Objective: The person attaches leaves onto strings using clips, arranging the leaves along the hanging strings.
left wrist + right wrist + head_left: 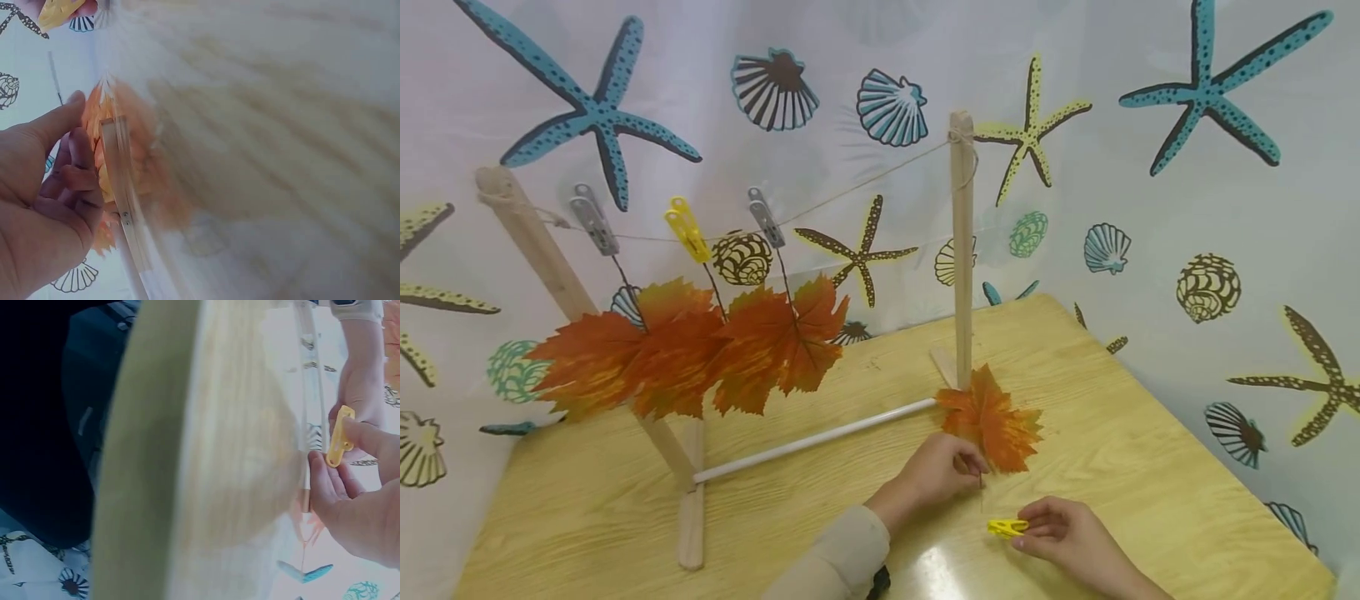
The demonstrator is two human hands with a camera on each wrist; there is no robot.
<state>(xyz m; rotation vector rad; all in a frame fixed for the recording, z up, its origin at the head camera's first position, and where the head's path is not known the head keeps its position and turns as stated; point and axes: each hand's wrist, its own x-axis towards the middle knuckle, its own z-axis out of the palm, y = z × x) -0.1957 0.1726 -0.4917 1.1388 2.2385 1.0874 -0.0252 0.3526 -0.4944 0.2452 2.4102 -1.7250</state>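
Observation:
My left hand point(934, 471) is low over the table, its thumb and fingers pinching the thin dark stem of an orange maple leaf point(996, 421). The blade of that leaf spreads beyond the fingertips, beside the foot of the right post. Nearer the front, my right hand point(1069, 540) holds a yellow clothespin point(1004, 527) between thumb and fingers, a short way from the stem. In the right wrist view the clothespin point(339, 437) sits at the fingertips, with the left hand behind it. The left wrist view shows the left hand point(53, 187) from the thumb side.
A wooden stand has a left post point(542, 246), a right post point(962, 250) and a white bar point(816, 440) low between them. From its string point(865, 182), two grey clothespins point(766, 218) and a yellow clothespin point(688, 229) hold orange leaves point(760, 346). Patterned cloth point(1060, 208) stands behind.

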